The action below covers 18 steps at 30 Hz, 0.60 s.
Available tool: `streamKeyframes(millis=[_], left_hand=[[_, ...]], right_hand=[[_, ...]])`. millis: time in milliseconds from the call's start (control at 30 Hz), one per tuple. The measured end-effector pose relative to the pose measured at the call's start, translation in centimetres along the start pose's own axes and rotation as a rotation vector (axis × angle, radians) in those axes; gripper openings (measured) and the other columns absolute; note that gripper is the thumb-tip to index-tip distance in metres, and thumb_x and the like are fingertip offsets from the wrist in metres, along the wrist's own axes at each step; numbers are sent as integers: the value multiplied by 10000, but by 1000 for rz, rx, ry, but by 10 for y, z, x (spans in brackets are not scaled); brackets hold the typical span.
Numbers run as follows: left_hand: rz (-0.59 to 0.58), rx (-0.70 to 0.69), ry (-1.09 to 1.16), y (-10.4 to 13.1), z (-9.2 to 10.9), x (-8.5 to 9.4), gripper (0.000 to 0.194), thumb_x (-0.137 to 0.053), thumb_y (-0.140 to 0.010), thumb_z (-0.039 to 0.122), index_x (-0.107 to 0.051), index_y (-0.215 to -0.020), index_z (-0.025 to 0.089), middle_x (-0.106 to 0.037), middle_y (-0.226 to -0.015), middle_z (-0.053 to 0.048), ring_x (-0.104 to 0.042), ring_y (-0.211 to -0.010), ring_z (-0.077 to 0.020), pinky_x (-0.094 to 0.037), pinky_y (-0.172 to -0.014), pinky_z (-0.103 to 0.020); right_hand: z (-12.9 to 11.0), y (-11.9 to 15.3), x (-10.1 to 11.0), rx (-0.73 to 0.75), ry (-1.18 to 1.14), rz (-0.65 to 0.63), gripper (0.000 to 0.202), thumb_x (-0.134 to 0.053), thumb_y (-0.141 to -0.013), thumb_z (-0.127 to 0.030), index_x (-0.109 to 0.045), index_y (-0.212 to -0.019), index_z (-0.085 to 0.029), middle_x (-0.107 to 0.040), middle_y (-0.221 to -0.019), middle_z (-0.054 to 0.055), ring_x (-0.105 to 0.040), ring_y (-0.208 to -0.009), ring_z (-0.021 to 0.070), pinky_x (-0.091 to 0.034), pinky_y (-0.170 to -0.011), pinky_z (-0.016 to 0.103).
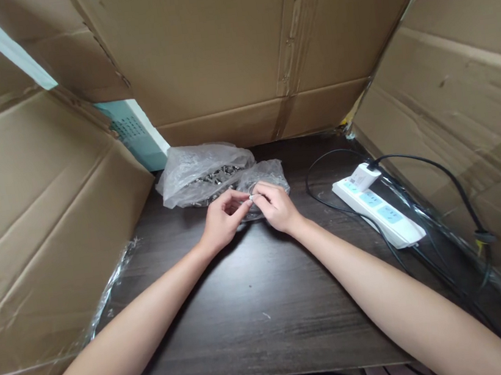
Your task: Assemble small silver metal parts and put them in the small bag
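Note:
My left hand [225, 216] and my right hand [276, 207] meet over the middle of the dark table, fingertips pinched together. Between them is a small shiny metal piece [250, 198], too small to make out its exact kind. A thin curved line, perhaps a loop, shows by the right fingers. Just behind my left hand lies a clear plastic bag [184, 174], open at the front, with many small metal parts [225, 173] inside. A smaller clear plastic bag [271, 172] lies behind and under my right hand, partly hidden by it.
A white power strip [391, 224] with a plugged-in adapter [364, 177] lies at the right, black cables [450, 176] looping around it. Cardboard walls [214, 51] enclose the left, back and right of the wooden table [249, 317]. A pale green box-like object [137, 132] shows through a gap at back left.

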<state>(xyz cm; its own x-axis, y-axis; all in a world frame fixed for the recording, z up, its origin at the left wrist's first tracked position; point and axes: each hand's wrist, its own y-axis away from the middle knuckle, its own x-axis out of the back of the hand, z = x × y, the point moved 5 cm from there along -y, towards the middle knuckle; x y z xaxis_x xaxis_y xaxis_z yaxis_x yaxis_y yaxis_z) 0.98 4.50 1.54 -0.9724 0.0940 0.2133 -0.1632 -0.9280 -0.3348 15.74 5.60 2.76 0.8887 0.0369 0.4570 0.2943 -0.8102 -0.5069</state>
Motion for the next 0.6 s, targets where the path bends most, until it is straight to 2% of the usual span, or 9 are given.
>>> streamKeyframes(millis=[167, 300, 467, 600], left_hand=[[10, -21, -64, 1, 5, 0, 259, -698, -884, 351, -687, -1059, 161, -730, -932, -62, -673, -777, -163, -510, -664, -250], [-31, -53, -108, 3, 9, -2, 325, -692, -878, 323, -679, -1165, 173, -726, -957, -61, -676, -786, -167, -505, -629, -242], [-30, -38, -121, 5, 11, -3, 249, -685, -872, 348, -689, -1054, 178, -722, -887, -49, -673, -759, -165, -522, -650, -255], [37, -151, -253, -1, 27, 14, 176, -686, -852, 326, -653, -950, 183, -702, -808, -29, -651, -701, -159, -530, -673, -270]], right_hand=[[0, 0, -1, 5, 3, 5, 255, -441, -937, -270, -453, -686, -228, -526, -714, 10, -512, -697, 167, -381, -694, 317], [0, 1, -1, -17, 34, 1, 289, -419, -956, -273, -437, -671, -230, -517, -698, 9, -510, -681, 167, -372, -678, 319], [-5, 2, -1, -4, 79, -5, 339, -408, -984, -324, -424, -657, -237, -506, -679, 11, -499, -674, 173, -383, -682, 326], [-11, 5, 7, 33, 209, 169, 301, -406, -992, -327, -506, -725, -230, -594, -796, 55, -534, -821, 214, -408, -822, 368]])
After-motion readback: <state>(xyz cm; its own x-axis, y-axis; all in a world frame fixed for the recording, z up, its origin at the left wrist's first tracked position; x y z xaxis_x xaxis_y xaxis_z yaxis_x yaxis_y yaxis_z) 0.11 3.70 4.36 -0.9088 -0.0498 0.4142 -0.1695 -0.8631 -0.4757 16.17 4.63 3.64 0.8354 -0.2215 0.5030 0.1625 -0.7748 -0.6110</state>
